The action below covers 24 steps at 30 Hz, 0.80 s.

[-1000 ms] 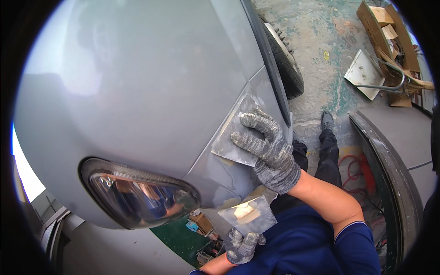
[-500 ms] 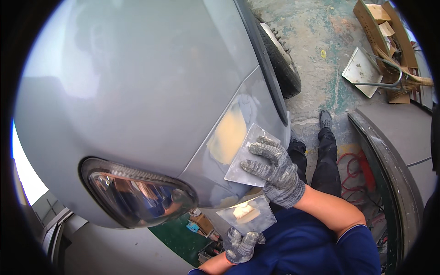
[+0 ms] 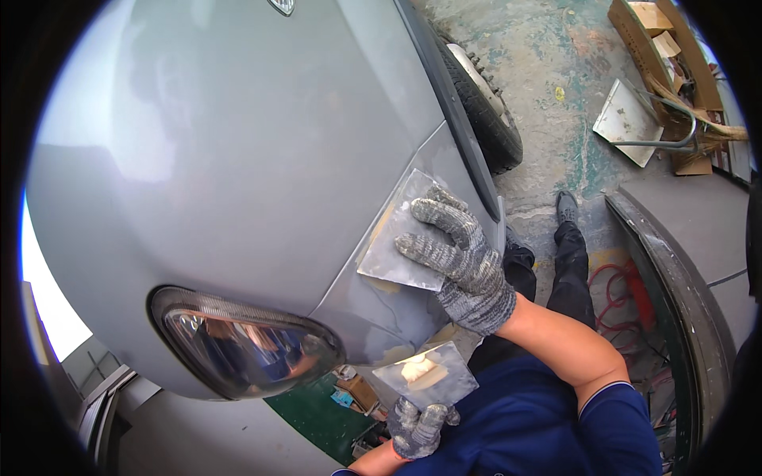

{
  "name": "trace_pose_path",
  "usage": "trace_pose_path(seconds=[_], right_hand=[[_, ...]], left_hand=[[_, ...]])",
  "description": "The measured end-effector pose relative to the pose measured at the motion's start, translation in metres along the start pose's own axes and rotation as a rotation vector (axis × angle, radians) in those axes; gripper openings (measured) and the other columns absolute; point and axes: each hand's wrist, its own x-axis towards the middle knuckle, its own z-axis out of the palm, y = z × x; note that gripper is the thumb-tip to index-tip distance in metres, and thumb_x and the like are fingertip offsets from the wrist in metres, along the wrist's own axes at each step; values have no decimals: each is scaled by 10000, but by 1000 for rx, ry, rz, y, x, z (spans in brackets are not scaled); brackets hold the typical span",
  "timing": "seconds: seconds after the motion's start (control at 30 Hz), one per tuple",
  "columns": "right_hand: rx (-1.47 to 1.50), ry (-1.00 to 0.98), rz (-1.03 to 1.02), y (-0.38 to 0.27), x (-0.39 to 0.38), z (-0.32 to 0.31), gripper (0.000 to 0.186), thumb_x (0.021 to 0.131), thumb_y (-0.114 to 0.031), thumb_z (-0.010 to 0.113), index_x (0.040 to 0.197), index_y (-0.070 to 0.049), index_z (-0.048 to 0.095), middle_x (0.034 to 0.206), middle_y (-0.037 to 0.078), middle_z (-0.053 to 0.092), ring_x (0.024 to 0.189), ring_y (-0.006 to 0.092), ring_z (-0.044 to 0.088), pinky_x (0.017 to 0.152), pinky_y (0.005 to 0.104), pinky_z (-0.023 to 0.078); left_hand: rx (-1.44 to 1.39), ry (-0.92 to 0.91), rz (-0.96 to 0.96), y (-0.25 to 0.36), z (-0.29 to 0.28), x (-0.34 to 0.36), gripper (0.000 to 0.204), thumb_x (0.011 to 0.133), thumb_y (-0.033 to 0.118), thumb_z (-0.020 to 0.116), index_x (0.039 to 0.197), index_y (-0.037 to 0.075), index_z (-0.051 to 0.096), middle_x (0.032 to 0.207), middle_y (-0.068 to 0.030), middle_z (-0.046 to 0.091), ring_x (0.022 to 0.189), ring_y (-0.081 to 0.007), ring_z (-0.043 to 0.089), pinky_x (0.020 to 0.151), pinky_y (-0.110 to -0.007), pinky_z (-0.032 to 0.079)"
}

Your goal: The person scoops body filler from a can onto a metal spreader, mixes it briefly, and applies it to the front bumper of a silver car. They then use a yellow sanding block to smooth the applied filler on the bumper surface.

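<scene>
My right hand (image 3: 460, 254), in a grey knit glove, presses a flat translucent putty spreader (image 3: 397, 242) against the grey car's fender (image 3: 373, 321). Its fingers lie over the sheet, and the cream filler patch (image 3: 387, 216) is mostly hidden beneath it; only a thin edge shows. Lower down, my gloved left hand (image 3: 417, 428) grips a second flat plate (image 3: 456, 383) by its near edge. A dab of pale putty (image 3: 418, 369) sits on that plate. Just left of the spreader is the seam between fender and hood (image 3: 238, 159).
The headlight (image 3: 246, 341) lies left of my hands, and the front tyre (image 3: 484, 111) beyond them. A dustpan (image 3: 629, 123), a broom and a cardboard box (image 3: 671, 55) stand far right. Red hose (image 3: 615, 297) lies beside a long dark panel edge (image 3: 675, 293).
My right hand has slid the spreader up and left across the filler patch, covering most of it. My left hand with its plate has hardly moved.
</scene>
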Motion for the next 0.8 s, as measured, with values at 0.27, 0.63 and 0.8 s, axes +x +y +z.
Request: trace_pose_path(seconds=[0.27,0.63,0.8], right_hand=[[-77,-44,31,-6,6,2,421,779,-74,696,1185,-184,721,1304,136,527,1294,368,462,1085,438,421],[50,-73,50,-11,-21,7,467,796,-5,624,1226,-172,699,1320,177,490,1318,387,426,1118,478,376],[12,-59,56,-15,-42,11,465,789,-21,636,1214,-200,699,1307,141,510,1301,386,447,1115,479,380]], left_hand=[[77,-18,31,-7,-6,-1,271,958,98,558,1193,-35,536,835,-94,713,724,-192,679,664,-343,550],[407,-62,221,-7,-8,-1,226,945,87,572,1151,-6,575,814,-93,710,722,-225,685,663,-354,554],[532,-63,464,-14,-11,1,195,935,78,581,1105,-16,593,795,-105,709,674,-244,689,620,-358,558]])
